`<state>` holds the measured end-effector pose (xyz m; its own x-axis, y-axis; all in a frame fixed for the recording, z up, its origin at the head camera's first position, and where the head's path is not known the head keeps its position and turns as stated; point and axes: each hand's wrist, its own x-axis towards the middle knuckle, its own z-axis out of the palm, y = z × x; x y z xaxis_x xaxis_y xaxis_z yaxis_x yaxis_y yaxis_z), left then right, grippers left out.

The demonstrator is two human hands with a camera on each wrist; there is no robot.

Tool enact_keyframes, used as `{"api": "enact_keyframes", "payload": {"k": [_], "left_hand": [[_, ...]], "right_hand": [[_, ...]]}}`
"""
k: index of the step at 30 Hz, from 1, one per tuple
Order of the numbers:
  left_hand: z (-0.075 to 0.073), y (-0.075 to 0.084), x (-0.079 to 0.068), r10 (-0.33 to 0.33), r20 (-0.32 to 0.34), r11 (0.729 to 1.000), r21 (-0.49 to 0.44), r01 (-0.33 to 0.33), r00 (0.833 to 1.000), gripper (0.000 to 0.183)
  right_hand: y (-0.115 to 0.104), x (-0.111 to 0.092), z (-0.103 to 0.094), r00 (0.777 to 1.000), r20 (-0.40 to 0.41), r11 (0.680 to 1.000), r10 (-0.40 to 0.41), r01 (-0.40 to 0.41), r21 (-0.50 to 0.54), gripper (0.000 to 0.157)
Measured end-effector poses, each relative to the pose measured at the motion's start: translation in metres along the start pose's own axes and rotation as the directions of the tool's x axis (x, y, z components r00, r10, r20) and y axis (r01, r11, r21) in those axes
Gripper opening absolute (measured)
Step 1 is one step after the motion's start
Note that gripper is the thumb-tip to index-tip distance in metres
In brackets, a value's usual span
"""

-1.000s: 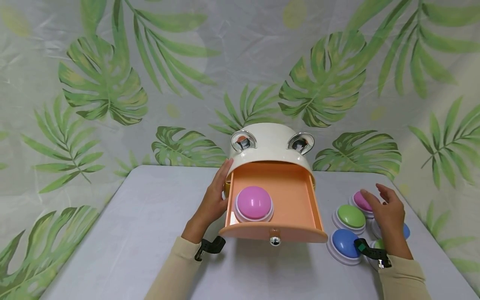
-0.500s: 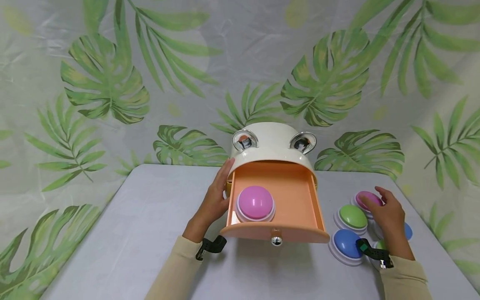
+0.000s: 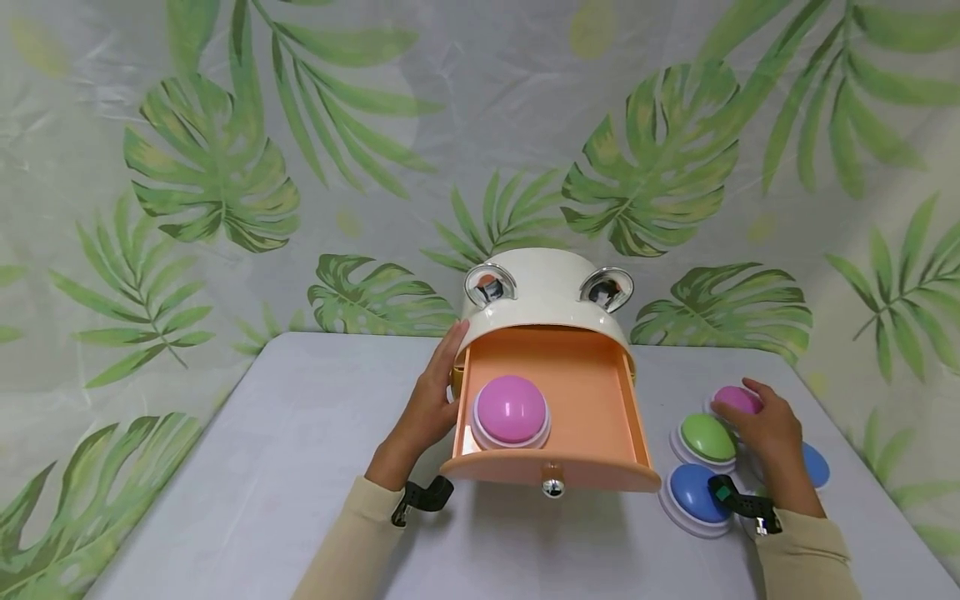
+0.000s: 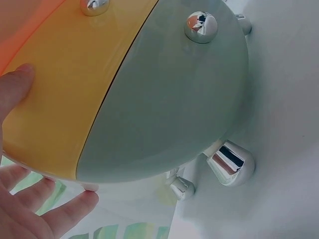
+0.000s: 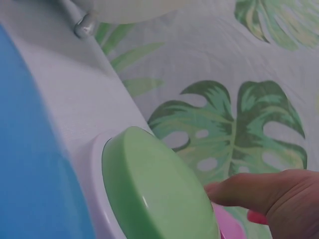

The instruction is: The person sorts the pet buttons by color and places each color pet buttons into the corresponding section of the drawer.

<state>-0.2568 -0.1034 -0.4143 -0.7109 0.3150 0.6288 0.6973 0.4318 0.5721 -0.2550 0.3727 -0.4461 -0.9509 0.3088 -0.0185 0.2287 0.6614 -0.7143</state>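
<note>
In the head view, a white frog-like box with silver-rimmed eyes [image 3: 538, 287] stands at the table's middle, its orange drawer [image 3: 577, 392] pulled out. A pink push button [image 3: 512, 408] on a white base sits at the drawer's left side. My left hand [image 3: 423, 408] rests on the box's left side; the left wrist view shows the thumb on its yellow band [image 4: 55, 109] and fairly straight fingers at the edge. At right, my right hand [image 3: 772, 425] holds another pink push button [image 3: 737, 399] between thumb and fingers, partly covering it.
Near the right hand are a green button [image 3: 707, 438], a blue button [image 3: 697, 492] and another blue button [image 3: 815, 465], partly behind the wrist. A silver knob [image 3: 552, 487] juts from the drawer front. A leaf-patterned cloth [image 3: 390, 208] hangs behind the table.
My right hand has come down over the far pink button, and its thumb and fingers have drawn in around it. The left hand, box and drawer stay put.
</note>
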Motion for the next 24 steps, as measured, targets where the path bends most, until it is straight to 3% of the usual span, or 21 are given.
{"api": "enact_keyframes", "payload": {"k": [8, 24], "left_hand": [[0.0, 0.001, 0.0, 0.003, -0.001, 1.0, 0.002, -0.003, 1.0, 0.08], [0.0, 0.003, -0.001, -0.009, 0.009, 1.0, 0.012, 0.008, 1.0, 0.082]], "right_hand": [[-0.003, 0.003, 0.0, 0.998, 0.052, 1.0, 0.019, -0.018, -0.025, 0.081], [-0.001, 0.011, 0.006, 0.998, -0.018, 0.987, -0.068, 0.064, -0.147, 0.069]]}}
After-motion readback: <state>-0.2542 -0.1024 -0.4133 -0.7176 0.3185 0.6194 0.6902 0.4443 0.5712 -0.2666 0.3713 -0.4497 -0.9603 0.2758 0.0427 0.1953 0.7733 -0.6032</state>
